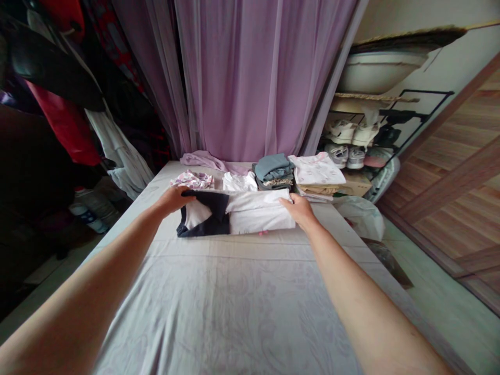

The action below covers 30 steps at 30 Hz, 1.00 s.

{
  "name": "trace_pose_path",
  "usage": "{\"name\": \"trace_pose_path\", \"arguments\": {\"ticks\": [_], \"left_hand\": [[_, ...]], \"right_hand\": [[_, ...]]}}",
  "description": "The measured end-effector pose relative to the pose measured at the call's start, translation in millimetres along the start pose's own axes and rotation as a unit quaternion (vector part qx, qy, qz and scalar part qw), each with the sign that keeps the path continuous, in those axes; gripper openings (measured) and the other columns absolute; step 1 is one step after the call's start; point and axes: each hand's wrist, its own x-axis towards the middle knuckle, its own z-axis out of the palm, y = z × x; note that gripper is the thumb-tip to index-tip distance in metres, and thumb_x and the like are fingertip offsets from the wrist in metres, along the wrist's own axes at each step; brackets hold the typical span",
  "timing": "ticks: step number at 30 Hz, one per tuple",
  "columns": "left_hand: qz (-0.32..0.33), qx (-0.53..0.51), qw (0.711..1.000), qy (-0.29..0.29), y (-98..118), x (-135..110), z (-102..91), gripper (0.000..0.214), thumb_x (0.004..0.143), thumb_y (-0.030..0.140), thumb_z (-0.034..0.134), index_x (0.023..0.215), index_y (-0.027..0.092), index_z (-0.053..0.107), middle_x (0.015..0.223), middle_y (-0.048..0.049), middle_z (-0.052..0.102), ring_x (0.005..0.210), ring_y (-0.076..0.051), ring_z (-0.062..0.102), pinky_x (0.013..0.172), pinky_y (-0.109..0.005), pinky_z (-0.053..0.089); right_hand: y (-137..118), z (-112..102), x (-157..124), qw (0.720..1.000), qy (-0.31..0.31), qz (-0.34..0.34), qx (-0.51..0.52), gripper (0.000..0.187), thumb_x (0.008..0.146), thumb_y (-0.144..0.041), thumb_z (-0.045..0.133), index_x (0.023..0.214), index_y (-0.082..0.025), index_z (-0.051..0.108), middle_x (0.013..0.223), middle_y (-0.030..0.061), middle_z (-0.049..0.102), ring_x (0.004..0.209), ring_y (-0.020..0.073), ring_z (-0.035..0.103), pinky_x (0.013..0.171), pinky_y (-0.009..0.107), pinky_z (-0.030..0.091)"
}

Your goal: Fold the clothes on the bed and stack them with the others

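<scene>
A white garment with a dark navy collar end [234, 213] lies folded lengthwise on the pale bedsheet [234, 291]. My left hand [174, 199] grips its navy end at the left, fingers curled over the edge. At the right end my right hand [299, 207] pinches the white fabric's corner. Both arms reach far forward across the bed.
Behind the garment sit folded clothes: a floral piece [192, 179], a white piece [239, 182], a grey-blue stack [273, 169], a white and tan stack [318, 174]. A purple curtain [250, 78] hangs behind. A shoe rack [363, 140] and plastic bag [361, 213] stand right; hanging clothes [66, 104] left.
</scene>
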Motion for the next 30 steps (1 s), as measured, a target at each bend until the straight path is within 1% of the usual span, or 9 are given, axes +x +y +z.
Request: {"name": "trace_pose_path", "arguments": {"ticks": [3, 6, 8, 11, 14, 17, 21, 25, 30], "left_hand": [[0.041, -0.010, 0.991, 0.125, 8.1, 0.8, -23.0, 0.040, 0.079, 0.044, 0.056, 0.108, 0.020, 0.068, 0.081, -0.0019, 0.071, 0.075, -0.020, 0.065, 0.066, -0.026, 0.047], [0.073, -0.019, 0.979, 0.189, 1.1, -22.2, -14.0, 0.034, 0.080, 0.038, 0.054, 0.107, 0.021, 0.067, 0.093, -0.0038, 0.073, 0.087, -0.022, 0.067, 0.077, -0.029, 0.050], [0.121, -0.019, 0.979, 0.163, -12.8, -48.9, 11.1, 0.029, 0.077, 0.029, 0.054, 0.102, 0.021, 0.066, 0.102, -0.0057, 0.073, 0.095, -0.023, 0.067, 0.085, -0.032, 0.051], [0.215, -0.032, 0.974, 0.066, -39.5, -91.0, 54.6, 0.026, 0.074, 0.022, 0.050, 0.094, 0.022, 0.065, 0.112, -0.0082, 0.072, 0.106, -0.024, 0.066, 0.095, -0.038, 0.051], [0.205, -0.038, 0.977, 0.041, -55.8, -113.5, 75.0, 0.032, 0.071, 0.020, 0.046, 0.097, 0.021, 0.066, 0.123, -0.0093, 0.068, 0.111, -0.025, 0.065, 0.098, -0.040, 0.051], [0.165, -0.048, 0.985, 0.033, -48.0, -107.1, 69.8, 0.033, 0.078, 0.022, 0.041, 0.100, 0.021, 0.067, 0.127, -0.0089, 0.066, 0.112, -0.024, 0.064, 0.097, -0.039, 0.052], [0.149, -0.026, 0.989, 0.006, -11.2, -83.1, 65.7, 0.035, 0.090, 0.034, 0.041, 0.109, 0.021, 0.067, 0.127, -0.0089, 0.067, 0.116, -0.024, 0.062, 0.102, -0.039, 0.048], [0.215, 0.018, 0.976, -0.024, 17.3, -77.7, 89.1, 0.040, 0.093, 0.037, 0.041, 0.119, 0.019, 0.066, 0.132, -0.0112, 0.063, 0.126, -0.026, 0.055, 0.110, -0.042, 0.040], [0.209, 0.057, 0.976, -0.035, 19.0, -87.4, 122.1, 0.052, 0.095, 0.043, 0.040, 0.140, 0.019, 0.051, 0.148, -0.0115, 0.049, 0.140, -0.030, 0.040, 0.115, -0.050, 0.032]], "right_hand": [[-23.2, -25.8, 11.1, 0.993, 0.098, -0.064, 0.029, 0.037, 0.077, -0.049, 0.060, 0.089, -0.015, 0.071, 0.069, 0.0013, 0.068, 0.067, 0.0167, 0.058, 0.063, 0.026, 0.046], [-22.6, -37.8, -12.2, 0.986, 0.120, -0.109, 0.033, 0.037, 0.076, -0.049, 0.061, 0.089, -0.016, 0.072, 0.073, 0.0038, 0.070, 0.071, 0.0191, 0.062, 0.068, 0.029, 0.049], [-3.5, -34.3, -43.7, 0.989, 0.075, -0.127, 0.029, 0.032, 0.074, -0.044, 0.063, 0.089, -0.018, 0.073, 0.082, 0.0061, 0.073, 0.079, 0.0219, 0.066, 0.074, 0.031, 0.052], [39.6, -24.0, -93.8, 0.984, -0.079, -0.157, 0.025, 0.024, 0.071, -0.028, 0.060, 0.089, -0.021, 0.075, 0.095, 0.0067, 0.075, 0.090, 0.0223, 0.068, 0.084, 0.033, 0.053], [68.5, -24.5, -120.5, 0.974, -0.165, -0.158, 0.003, 0.036, 0.066, -0.014, 0.048, 0.088, -0.024, 0.076, 0.107, 0.0052, 0.074, 0.106, 0.0211, 0.066, 0.098, 0.035, 0.049], [64.6, -31.8, -116.2, 0.979, -0.160, -0.124, -0.027, 0.040, 0.069, -0.011, 0.044, 0.089, -0.025, 0.075, 0.111, 0.0035, 0.073, 0.110, 0.0197, 0.064, 0.101, 0.034, 0.046], [34.8, -23.9, -91.1, 0.985, -0.100, -0.001, -0.141, 0.033, 0.085, -0.021, 0.044, 0.104, -0.026, 0.072, 0.109, 0.0043, 0.074, 0.099, 0.0196, 0.067, 0.087, 0.029, 0.048], [21.2, -1.2, -69.9, 0.951, -0.084, 0.087, -0.285, 0.037, 0.092, -0.036, 0.045, 0.120, -0.022, 0.065, 0.113, 0.0104, 0.071, 0.101, 0.0222, 0.065, 0.082, 0.029, 0.045], [24.0, 7.6, -50.4, 0.927, -0.133, 0.069, -0.345, 0.032, 0.091, -0.042, 0.052, 0.103, -0.020, 0.070, 0.113, 0.0127, 0.069, 0.106, 0.0234, 0.062, 0.083, 0.028, 0.043]]}}
